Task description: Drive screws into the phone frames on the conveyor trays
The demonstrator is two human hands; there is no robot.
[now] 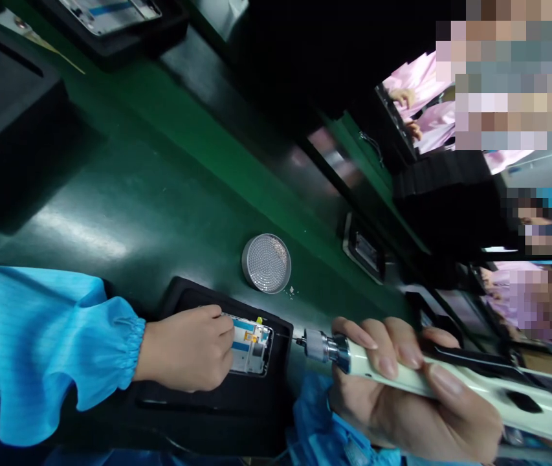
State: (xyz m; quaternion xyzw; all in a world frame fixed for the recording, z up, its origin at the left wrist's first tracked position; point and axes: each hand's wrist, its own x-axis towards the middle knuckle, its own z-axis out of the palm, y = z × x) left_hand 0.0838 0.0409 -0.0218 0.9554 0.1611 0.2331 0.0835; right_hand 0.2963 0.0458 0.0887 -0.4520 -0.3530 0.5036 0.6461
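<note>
My left hand (188,349), in a blue sleeve, lies curled on a phone body (251,346) that rests in a black holder tray (276,382); the fingers press on its near end. My right hand (402,395) grips a cream electric screwdriver (450,382). Its metal chuck and thin bit (299,340) point left at the edge of the phone body. The phone's open inside shows white and blue parts and a small yellow tab.
A round metal dish of tiny screws (266,263) stands just beyond the tray on the green belt (125,213). More black trays (110,26) sit further along. Other people in pink and blue coats (426,97) work on the far side.
</note>
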